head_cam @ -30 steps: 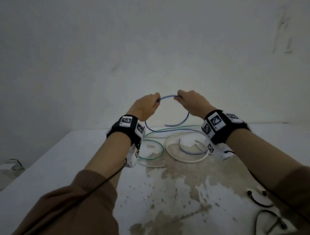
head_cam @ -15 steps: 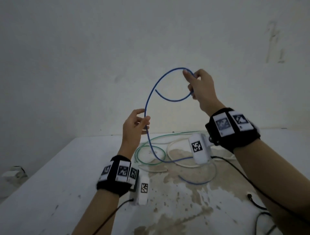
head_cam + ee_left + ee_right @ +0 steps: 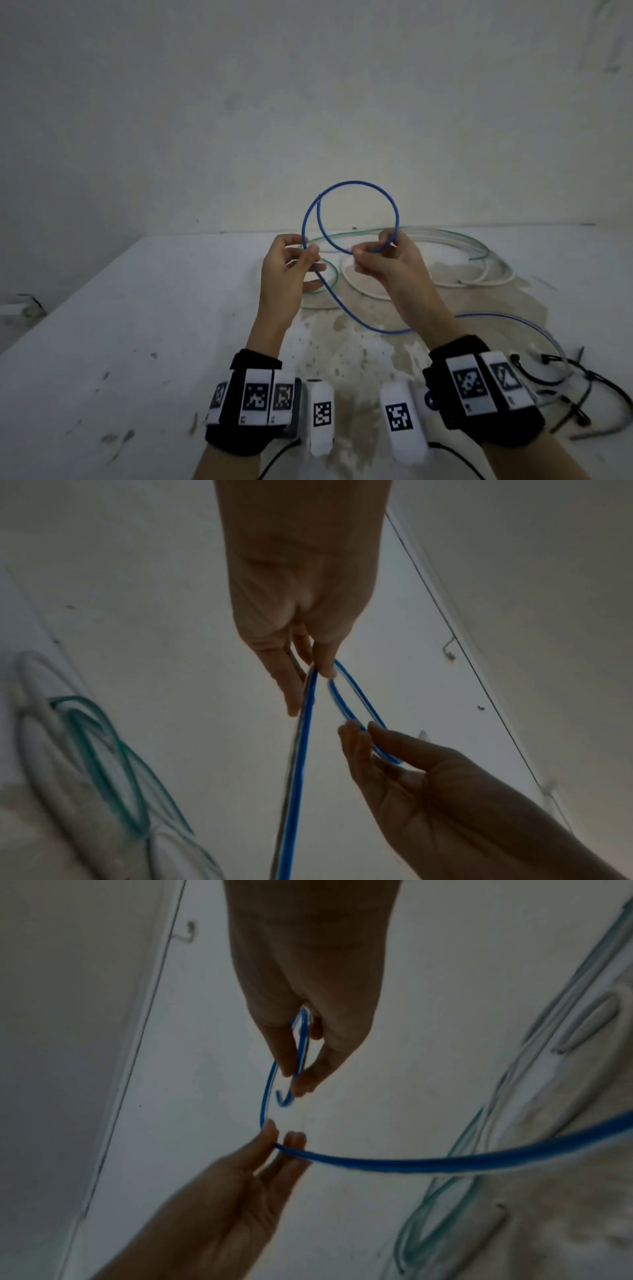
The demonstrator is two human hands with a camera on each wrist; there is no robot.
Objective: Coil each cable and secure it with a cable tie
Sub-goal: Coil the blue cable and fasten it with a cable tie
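A thin blue cable [image 3: 394, 202] forms one round loop in the air above the white table [image 3: 137, 325]. My left hand [image 3: 310, 251] pinches the loop's left side between thumb and fingers. My right hand [image 3: 371, 250] pinches the lower right of the loop, where the strands cross. The rest of the cable drops from my left hand, runs under my right forearm and trails off to the right on the table. The left wrist view has the left fingertips [image 3: 323, 669] on the cable [image 3: 301, 750]. The right wrist view shows the right fingers [image 3: 291, 1066] holding the curved cable end [image 3: 284, 1099].
A green cable [image 3: 334, 277] and a white cable [image 3: 363, 293] lie loosely coiled on the stained table behind my hands, running off to the right. Several black cable ties [image 3: 582, 377] lie at the right near my right wrist. A bare wall stands behind the table.
My right hand has come down from high up and moved toward my left hand, closing the blue cable into a round loop. My left hand still pinches the cable.
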